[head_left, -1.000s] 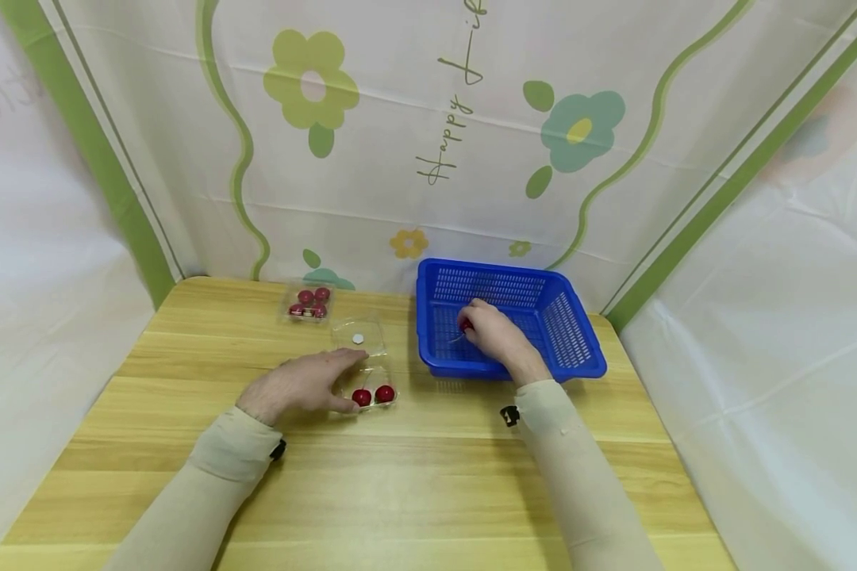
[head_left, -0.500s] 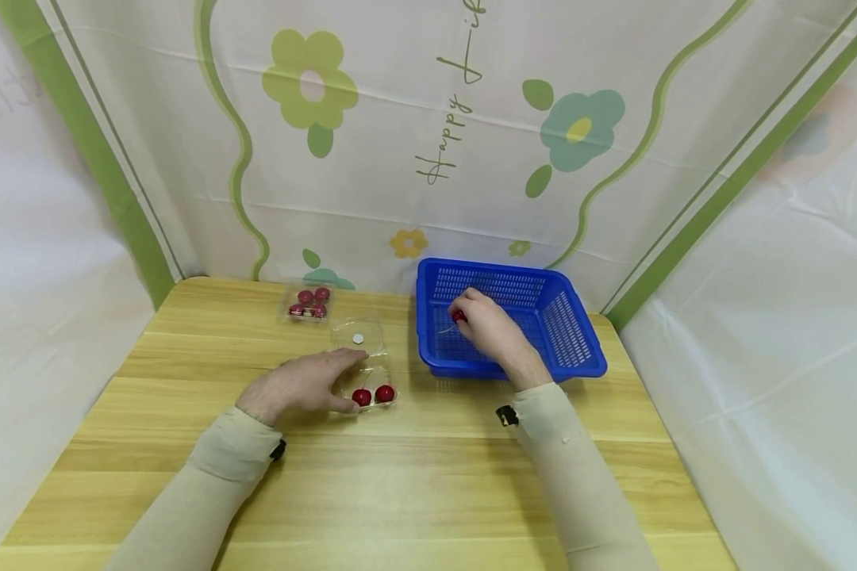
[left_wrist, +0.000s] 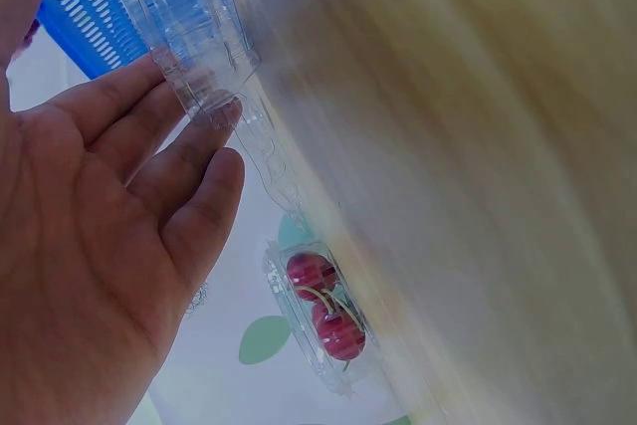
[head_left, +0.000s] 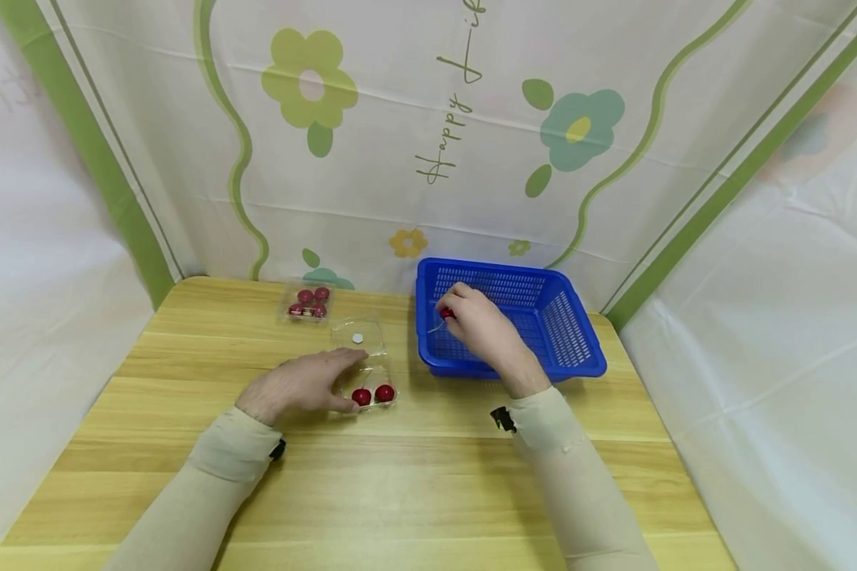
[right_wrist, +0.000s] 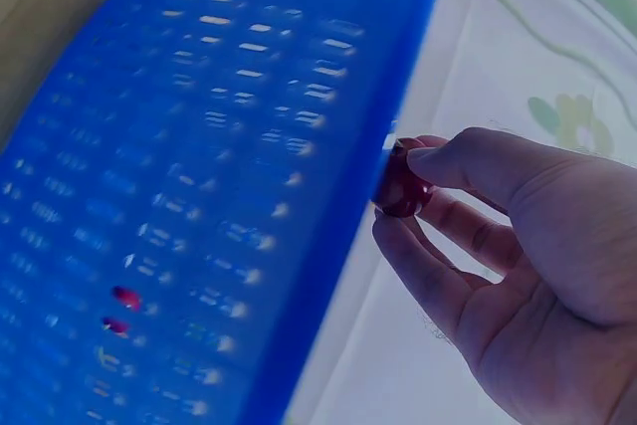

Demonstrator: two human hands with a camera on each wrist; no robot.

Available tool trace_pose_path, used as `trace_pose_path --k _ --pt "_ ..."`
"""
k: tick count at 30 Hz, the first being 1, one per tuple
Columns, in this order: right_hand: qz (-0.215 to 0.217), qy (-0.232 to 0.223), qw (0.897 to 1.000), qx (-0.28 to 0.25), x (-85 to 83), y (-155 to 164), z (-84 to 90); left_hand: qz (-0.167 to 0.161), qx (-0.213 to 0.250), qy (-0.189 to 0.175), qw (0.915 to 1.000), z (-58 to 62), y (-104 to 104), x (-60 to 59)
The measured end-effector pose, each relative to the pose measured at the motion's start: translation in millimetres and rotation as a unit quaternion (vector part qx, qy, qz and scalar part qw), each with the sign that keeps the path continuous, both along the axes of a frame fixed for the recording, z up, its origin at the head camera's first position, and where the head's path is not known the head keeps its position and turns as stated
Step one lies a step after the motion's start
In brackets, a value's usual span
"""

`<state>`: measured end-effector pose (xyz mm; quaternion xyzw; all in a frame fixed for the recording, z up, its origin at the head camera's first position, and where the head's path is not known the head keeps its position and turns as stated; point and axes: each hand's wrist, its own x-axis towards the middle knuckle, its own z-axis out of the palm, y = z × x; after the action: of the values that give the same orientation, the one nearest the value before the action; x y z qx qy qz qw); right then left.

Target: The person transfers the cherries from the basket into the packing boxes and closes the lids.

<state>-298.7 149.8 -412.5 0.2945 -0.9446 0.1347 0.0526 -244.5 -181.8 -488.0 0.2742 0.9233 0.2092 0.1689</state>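
Observation:
My right hand pinches a red cherry between thumb and fingers, with its thin stem hanging toward the left. The hand is over the left part of a blue slotted basket. In the right wrist view the cherry shows just past the basket's rim. My left hand rests at an unlidded clear plastic box, fairly straight fingers touching its hinge side and thumb at its front edge. Two cherries lie along the front of that box. Its folded-back lid bears a white round sticker.
A second clear box, lid down, holds several cherries at the table's back left. Red spots show through the basket's slots. A printed curtain stands behind the wooden table, with white sheets at both sides.
My right hand has risen from inside the basket and shifted left with the cherry pinched in it. The left hand and the box have stayed in place.

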Motion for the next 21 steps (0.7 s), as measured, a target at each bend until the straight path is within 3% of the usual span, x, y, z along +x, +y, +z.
trace_pose_path --k 13,21 --pt "0.046 0.017 0.999 -0.014 18.5 -24.4 11.9 -0.001 0.000 0.001 1.0000 -0.8 -0.1 -0.9" --pt "0.093 0.026 0.995 0.007 27.0 -49.5 -0.1 0.001 0.003 -0.002 1.0000 -1.7 -0.4 -1.5"
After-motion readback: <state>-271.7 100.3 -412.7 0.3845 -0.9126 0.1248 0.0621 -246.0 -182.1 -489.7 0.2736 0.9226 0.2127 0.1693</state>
